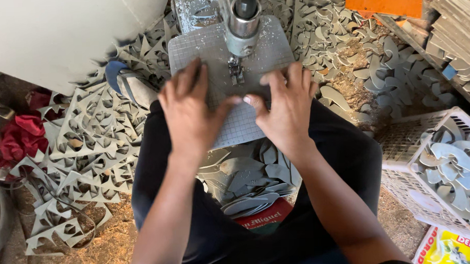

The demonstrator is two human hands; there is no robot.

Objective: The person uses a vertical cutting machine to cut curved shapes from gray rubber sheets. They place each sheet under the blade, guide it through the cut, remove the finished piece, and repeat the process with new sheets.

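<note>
Head view: left hand (188,110), right hand (283,107) open, flat, pressing grey sheet (233,82).

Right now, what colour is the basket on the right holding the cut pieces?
White, a plastic lattice basket filled with grey cut pieces; seen in the head view.

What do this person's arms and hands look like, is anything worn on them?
Both forearms are bare in the head view: no sleeves reach the wrists and no gloves are worn. The left hand and right hand show no rings, watch or bracelets that I can see. Fingernails look short and unpainted. A dark edge, perhaps a sleeve, shows only at the right arm's bottom end.
</note>
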